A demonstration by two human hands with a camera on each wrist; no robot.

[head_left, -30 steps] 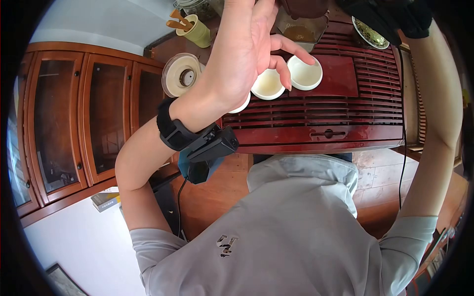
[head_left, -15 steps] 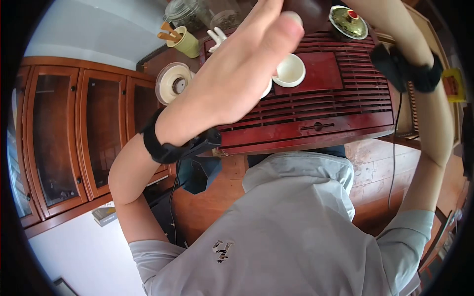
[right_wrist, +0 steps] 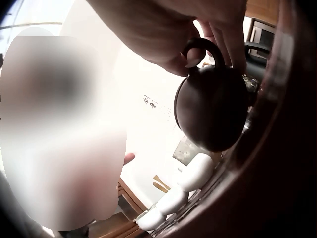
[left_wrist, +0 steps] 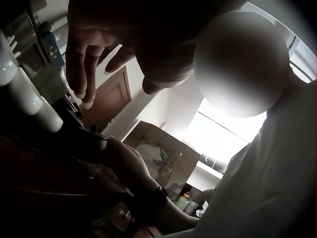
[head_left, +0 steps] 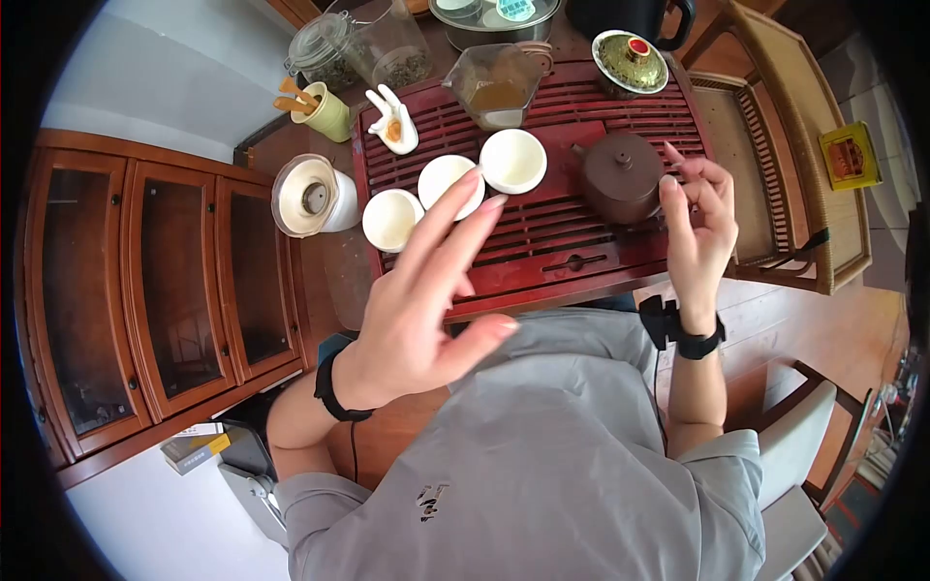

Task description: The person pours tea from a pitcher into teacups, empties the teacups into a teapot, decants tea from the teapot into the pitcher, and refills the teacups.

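In the head view a dark brown teapot (head_left: 622, 179) is at the right of the slatted red tea tray (head_left: 572, 266). The right hand (head_left: 702, 228) pinches its handle, as the right wrist view also shows with the teapot (right_wrist: 213, 106). The left hand (head_left: 412, 320) hovers, fingers extended, in front of three white cups (head_left: 392, 220), (head_left: 451, 186), (head_left: 513, 161); it holds nothing. Its fingers overlap the middle cup in the head view. In the left wrist view the left hand (left_wrist: 133, 39) hangs with fingers apart.
Behind the cups stand a glass pitcher of brown liquid (head_left: 496, 87) and a white hand-shaped ornament (head_left: 392, 124). A lidded bowl (head_left: 630, 63) is at the back right. A strainer vessel (head_left: 315, 197) and a green tool cup (head_left: 327, 114) stand left of the tray.
The head view has shifted, showing more of the table. The right hand and teapot, mostly out of view before, now appear low at the tray's right. The left hand has moved down and toward the body.
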